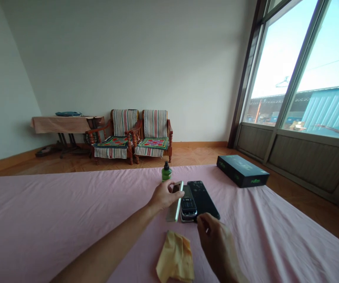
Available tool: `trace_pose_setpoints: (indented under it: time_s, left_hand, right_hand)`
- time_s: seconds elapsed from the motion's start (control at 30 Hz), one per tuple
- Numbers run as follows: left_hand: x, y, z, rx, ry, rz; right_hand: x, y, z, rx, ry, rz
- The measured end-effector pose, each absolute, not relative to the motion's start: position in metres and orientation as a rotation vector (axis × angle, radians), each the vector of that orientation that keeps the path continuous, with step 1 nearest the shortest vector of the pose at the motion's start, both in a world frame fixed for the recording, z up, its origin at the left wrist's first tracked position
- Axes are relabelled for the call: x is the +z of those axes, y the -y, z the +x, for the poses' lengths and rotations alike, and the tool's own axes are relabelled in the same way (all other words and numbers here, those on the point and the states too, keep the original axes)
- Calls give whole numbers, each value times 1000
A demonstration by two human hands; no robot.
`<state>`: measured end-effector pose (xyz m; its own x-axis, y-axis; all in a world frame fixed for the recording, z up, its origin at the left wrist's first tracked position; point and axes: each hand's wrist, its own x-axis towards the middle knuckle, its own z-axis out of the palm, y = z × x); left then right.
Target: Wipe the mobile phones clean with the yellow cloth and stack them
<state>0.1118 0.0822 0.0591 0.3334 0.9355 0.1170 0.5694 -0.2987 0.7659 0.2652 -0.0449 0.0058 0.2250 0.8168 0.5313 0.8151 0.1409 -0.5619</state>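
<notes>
My left hand [164, 195] grips a thin, light-edged phone [175, 208] by its upper part, tilted on its side. Just right of it a dark keypad phone [188, 204] lies on what looks like another device. Beside that is a larger flat black device [203, 198]. My right hand [212, 232] is near the lower edge of the black device, fingers curled together; whether anything small is between them I cannot make out. A crumpled yellow cloth [175, 257] lies nearer to me, between my forearms. Behind my left hand stands a green bottle [166, 173] with a black cap.
A black box [242, 170] with green marks sits at the far right of the pink-covered surface [69, 212]. Beyond are two wooden armchairs [154, 135], a covered side table [60, 124] and a large window at the right.
</notes>
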Motion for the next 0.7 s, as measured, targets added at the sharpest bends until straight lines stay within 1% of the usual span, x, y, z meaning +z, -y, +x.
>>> trace_pose_setpoints:
  time_s: [0.2,0.37,0.53,0.7]
  left_hand:
    - [80,-109,157,499,-1488,2000]
    - [86,-112,174,348,-1641,2072]
    - [87,-111,179,319,-1700,2099]
    - [85,-110,174,450,-1662,2037]
  right_hand:
    - [4,43,264,-37,1535,-1622]
    - [6,44,262,-58,1540,-1604]
    - [11,46,260,-45,1557,-1601]
    - [11,46,260,-21,1554,-1616]
